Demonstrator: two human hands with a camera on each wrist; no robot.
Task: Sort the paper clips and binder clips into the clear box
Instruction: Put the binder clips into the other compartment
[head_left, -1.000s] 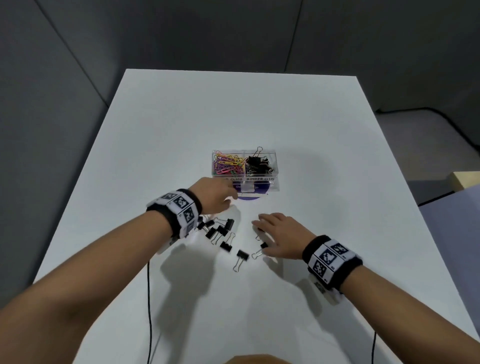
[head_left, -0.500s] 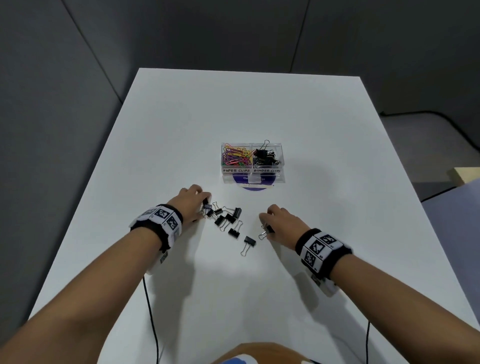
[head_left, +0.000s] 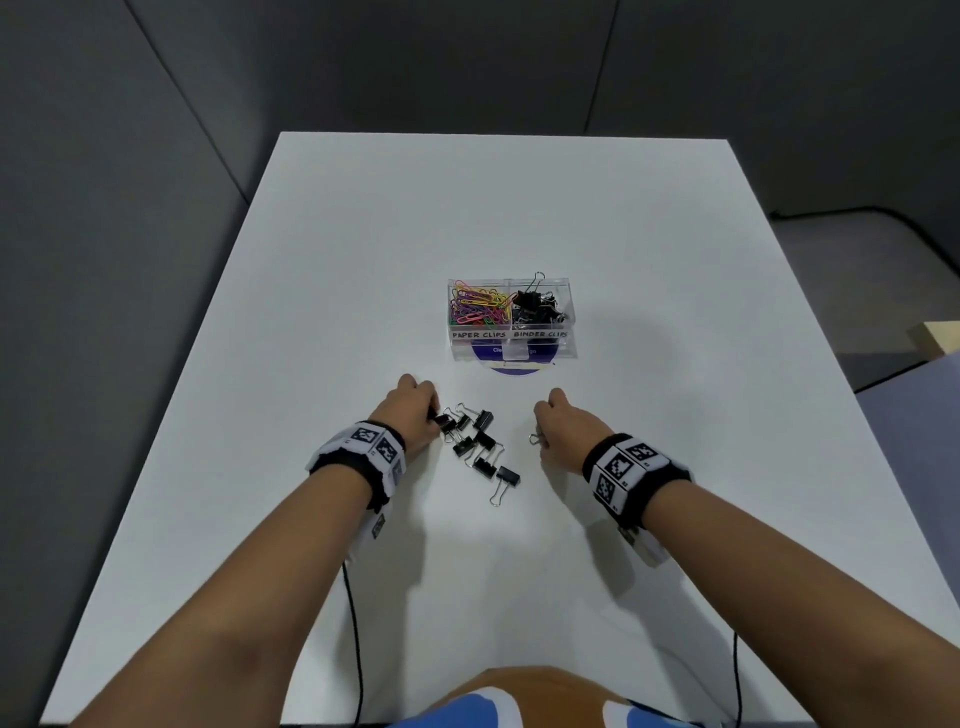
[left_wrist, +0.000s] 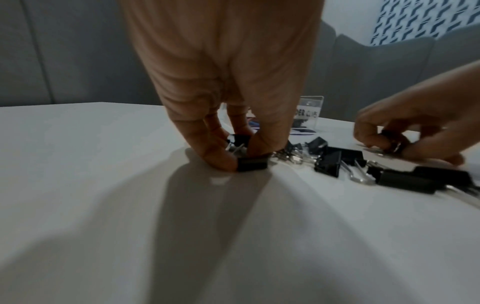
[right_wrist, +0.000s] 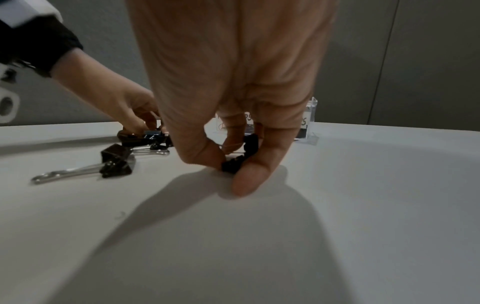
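The clear box (head_left: 511, 343) stands mid-table, with coloured paper clips (head_left: 475, 309) in its left half and black binder clips (head_left: 535, 309) in its right half. Several loose black binder clips (head_left: 480, 447) lie on the table in front of it. My left hand (head_left: 410, 413) is at the left end of that pile, and its thumb and fingers pinch a black binder clip (left_wrist: 252, 163) against the table. My right hand (head_left: 563, 426) is to the right of the pile and pinches another black binder clip (right_wrist: 237, 159) just above the surface.
The white table (head_left: 493, 208) runs far beyond the box and ends at dark grey walls. A purple disc (head_left: 511, 364) lies under the box. Thin black cables (head_left: 353, 613) trail from both wrists toward the near edge.
My left hand came back from the box to the left end of the pile and pinched a clip. My right hand curled from flat and picked up the clip it was touching.
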